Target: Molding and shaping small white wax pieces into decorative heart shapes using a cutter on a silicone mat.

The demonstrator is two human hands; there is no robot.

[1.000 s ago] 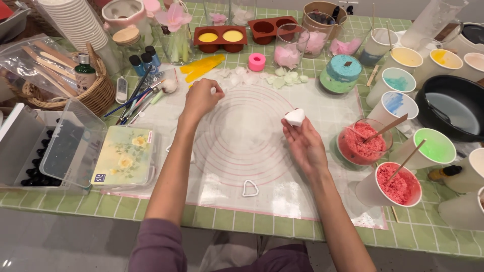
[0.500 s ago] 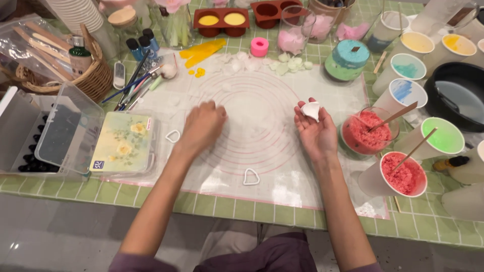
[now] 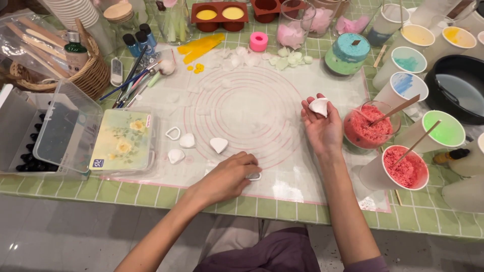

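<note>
Fingers of our left hand (image 3: 229, 176) curl down over a small white cutter (image 3: 253, 176) near the front edge of the clear mat (image 3: 282, 75), pinching it against the surface. Our right hand (image 3: 321, 128) lies palm up at the mat's right side, fingers loosely cupped under a white petal piece (image 3: 318, 106). Three more white petals (image 3: 219, 145) lie just left of our left hand, beside an outline cutter (image 3: 173, 133). A glass of pink crumbs (image 3: 365, 132) stands just right of our right hand.

Mat centre (image 3: 252, 108) lies open; cups (image 3: 403, 171) crowd its right edge.
</note>
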